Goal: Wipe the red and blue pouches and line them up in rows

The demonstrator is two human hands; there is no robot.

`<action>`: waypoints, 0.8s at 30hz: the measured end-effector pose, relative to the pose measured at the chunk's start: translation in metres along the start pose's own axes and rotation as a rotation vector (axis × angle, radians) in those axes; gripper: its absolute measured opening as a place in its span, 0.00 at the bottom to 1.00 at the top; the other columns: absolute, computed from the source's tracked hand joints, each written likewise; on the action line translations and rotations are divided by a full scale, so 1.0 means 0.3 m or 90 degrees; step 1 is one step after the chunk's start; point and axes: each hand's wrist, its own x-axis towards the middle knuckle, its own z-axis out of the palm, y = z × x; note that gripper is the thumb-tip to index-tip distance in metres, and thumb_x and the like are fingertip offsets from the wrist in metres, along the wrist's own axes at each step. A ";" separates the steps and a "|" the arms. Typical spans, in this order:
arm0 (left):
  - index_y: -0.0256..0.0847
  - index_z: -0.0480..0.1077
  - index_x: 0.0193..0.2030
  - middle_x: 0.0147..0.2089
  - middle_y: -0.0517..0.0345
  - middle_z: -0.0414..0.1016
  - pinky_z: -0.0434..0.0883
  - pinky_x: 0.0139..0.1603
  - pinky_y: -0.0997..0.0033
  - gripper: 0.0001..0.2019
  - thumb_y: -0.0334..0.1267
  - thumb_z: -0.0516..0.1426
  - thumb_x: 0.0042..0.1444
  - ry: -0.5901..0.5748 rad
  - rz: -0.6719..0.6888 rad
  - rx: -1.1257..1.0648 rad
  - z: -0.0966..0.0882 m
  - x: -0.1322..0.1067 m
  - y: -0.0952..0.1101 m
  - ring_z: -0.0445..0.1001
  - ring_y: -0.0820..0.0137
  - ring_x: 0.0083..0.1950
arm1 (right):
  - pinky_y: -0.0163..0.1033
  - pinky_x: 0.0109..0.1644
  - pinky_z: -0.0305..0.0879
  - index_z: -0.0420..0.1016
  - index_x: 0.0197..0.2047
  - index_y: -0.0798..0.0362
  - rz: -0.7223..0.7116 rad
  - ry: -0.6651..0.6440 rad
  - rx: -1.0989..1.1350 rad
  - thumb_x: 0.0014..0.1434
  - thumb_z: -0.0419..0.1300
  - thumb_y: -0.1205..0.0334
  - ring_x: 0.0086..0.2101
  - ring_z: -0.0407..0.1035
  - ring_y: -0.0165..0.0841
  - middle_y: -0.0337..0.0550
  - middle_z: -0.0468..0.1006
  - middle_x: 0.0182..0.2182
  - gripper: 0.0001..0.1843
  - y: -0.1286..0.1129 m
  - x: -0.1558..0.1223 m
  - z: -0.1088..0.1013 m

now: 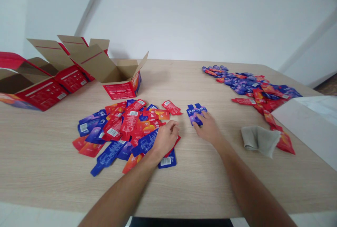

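Note:
Two blue pouches (pixel 193 116) with purple fruit prints lie side by side on the table, spouts pointing away from me. My right hand (pixel 207 128) rests on them, fingers spread and flat, covering part of the right one. My left hand (pixel 166 137) is at the right edge of a heap of blue and red pouches (pixel 129 121). Its fingers are curled in; whether anything is between them is hidden. Beneath that hand a red pouch edge and a blue pouch (pixel 167 160) show. A single red pouch (pixel 171 107) lies just beyond it.
Open red cartons (pixel 44 92) stand at the left, and another open carton (pixel 119 90) is behind the heap. Toward the right lies a long spread of blue and red pouches (pixel 244 83). A grey cloth (pixel 259 139) sits near a white sheet-like object (pixel 308 125).

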 end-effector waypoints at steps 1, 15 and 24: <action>0.41 0.74 0.44 0.34 0.57 0.79 0.70 0.40 0.70 0.12 0.38 0.51 0.63 0.000 0.010 0.012 -0.003 -0.002 0.003 0.77 0.67 0.35 | 0.57 0.67 0.53 0.70 0.64 0.55 0.002 -0.007 -0.005 0.64 0.56 0.52 0.65 0.57 0.52 0.61 0.64 0.66 0.28 0.004 -0.004 -0.005; 0.41 0.74 0.42 0.35 0.57 0.79 0.68 0.39 0.72 0.10 0.34 0.51 0.63 -0.026 0.031 0.057 -0.027 -0.006 0.012 0.77 0.69 0.35 | 0.55 0.67 0.52 0.58 0.71 0.57 0.090 -0.072 -0.100 0.68 0.48 0.54 0.67 0.52 0.50 0.58 0.61 0.68 0.31 0.020 0.129 0.025; 0.41 0.74 0.43 0.36 0.56 0.79 0.69 0.39 0.71 0.10 0.33 0.51 0.63 0.009 0.027 0.070 -0.090 0.019 0.009 0.77 0.68 0.36 | 0.54 0.65 0.54 0.56 0.71 0.58 0.100 -0.095 -0.114 0.67 0.50 0.58 0.67 0.52 0.50 0.60 0.59 0.68 0.31 0.078 0.259 0.045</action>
